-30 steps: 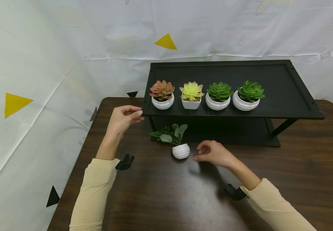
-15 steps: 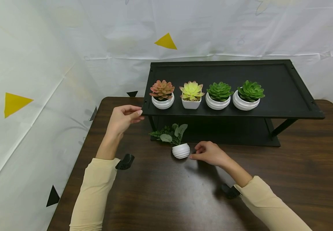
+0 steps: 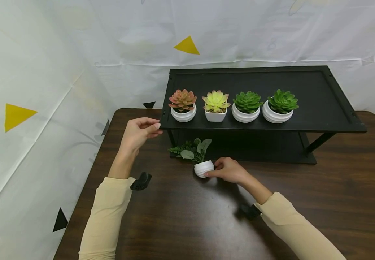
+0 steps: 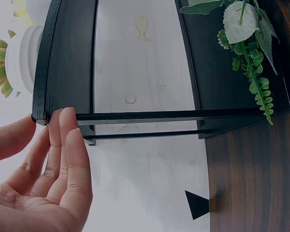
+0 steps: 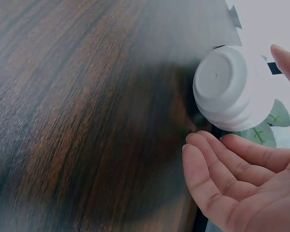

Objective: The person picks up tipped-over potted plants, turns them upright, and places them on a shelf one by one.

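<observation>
A white ribbed pot [image 3: 203,168] with a leafy artificial plant [image 3: 196,150] lies tipped on the table, its foliage reaching the left front of the lower shelf board. My right hand [image 3: 229,170] is at the pot's right side. In the right wrist view, thumb and fingers stand apart around the white pot [image 5: 227,87], its underside facing the camera; no firm grip shows. Between thumb and fingertips, my left hand [image 3: 138,133] pinches the front left corner of the black shelf [image 3: 320,97]. The left wrist view shows this hold on the shelf corner [image 4: 41,108] closely.
Along the top board stand an orange succulent [image 3: 183,104], a yellow-green succulent [image 3: 216,105] and two green succulents [image 3: 247,106], all in white pots. The brown wooden table [image 3: 174,224] meets a white cloth backdrop [image 3: 239,32] behind and at the left.
My right hand has moved left, from a gap beside the tipped pot to around its right side. The left hand stays on the shelf corner.
</observation>
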Demonstrator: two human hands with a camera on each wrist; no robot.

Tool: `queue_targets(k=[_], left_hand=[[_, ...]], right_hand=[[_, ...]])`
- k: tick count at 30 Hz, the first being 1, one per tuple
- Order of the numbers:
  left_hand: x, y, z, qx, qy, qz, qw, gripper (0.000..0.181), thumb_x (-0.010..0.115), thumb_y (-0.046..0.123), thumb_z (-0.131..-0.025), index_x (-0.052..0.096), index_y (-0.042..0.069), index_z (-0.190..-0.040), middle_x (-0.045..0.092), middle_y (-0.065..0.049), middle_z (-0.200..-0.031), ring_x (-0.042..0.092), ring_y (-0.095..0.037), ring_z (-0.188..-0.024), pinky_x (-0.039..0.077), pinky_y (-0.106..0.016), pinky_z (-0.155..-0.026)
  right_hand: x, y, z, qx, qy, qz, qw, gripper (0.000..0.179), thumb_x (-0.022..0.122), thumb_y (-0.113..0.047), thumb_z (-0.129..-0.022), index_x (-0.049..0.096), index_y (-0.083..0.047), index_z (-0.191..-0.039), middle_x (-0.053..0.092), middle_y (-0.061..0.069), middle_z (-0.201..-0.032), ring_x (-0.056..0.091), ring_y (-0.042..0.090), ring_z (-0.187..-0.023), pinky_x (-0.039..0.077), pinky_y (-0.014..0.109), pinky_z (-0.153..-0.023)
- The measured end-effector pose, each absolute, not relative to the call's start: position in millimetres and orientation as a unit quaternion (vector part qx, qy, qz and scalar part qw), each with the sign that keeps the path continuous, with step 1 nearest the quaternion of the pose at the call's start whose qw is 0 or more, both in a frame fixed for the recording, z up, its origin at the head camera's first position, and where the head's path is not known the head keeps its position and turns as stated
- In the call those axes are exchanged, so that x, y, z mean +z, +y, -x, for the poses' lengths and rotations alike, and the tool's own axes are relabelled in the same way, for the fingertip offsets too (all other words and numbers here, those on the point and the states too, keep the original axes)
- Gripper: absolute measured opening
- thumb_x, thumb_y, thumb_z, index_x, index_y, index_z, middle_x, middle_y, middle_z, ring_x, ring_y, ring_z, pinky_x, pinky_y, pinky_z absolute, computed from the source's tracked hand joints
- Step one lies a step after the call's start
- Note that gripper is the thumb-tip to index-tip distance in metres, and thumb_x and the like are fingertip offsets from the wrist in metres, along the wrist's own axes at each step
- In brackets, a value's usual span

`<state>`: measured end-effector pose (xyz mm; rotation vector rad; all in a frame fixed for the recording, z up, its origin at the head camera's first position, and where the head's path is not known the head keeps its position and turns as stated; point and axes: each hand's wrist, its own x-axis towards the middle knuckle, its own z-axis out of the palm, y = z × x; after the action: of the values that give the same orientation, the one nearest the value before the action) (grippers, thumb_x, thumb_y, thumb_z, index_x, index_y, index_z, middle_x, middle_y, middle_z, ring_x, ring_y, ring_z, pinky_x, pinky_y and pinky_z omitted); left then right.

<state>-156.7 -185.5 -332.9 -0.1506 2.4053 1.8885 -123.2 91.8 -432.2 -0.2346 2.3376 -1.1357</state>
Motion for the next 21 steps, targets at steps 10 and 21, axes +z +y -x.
queue_targets(k=[10,21], left_hand=[[-332,-185,157,0.626,0.777,0.051,0.039,0.025,0.061,0.004,-0.088,0.061,-0.010,-0.108,0.062,-0.014,-0.092,0.066,-0.013,-0.069,0.054,-0.033,-0.075],[-331,-185,157,0.623,0.779,0.051,0.041,0.026,0.061,0.005,-0.088,0.060,-0.011,-0.108,0.063,-0.015,-0.093,0.065,-0.010,-0.068,0.054,-0.031,-0.075]], right_hand=[[-433,82,129,-0.400,0.877,0.068,0.259,0.058,0.072,-0.040,-0.076,0.058,0.008,-0.105,0.059,0.015,-0.098,0.053,0.021,-0.076,0.045,0.027,-0.058],[-432,76,132,-0.390,0.883,0.053,0.258,0.059,0.071,-0.043,-0.076,0.059,0.008,-0.104,0.058,0.012,-0.090,0.052,0.018,-0.066,0.043,0.026,-0.052]])
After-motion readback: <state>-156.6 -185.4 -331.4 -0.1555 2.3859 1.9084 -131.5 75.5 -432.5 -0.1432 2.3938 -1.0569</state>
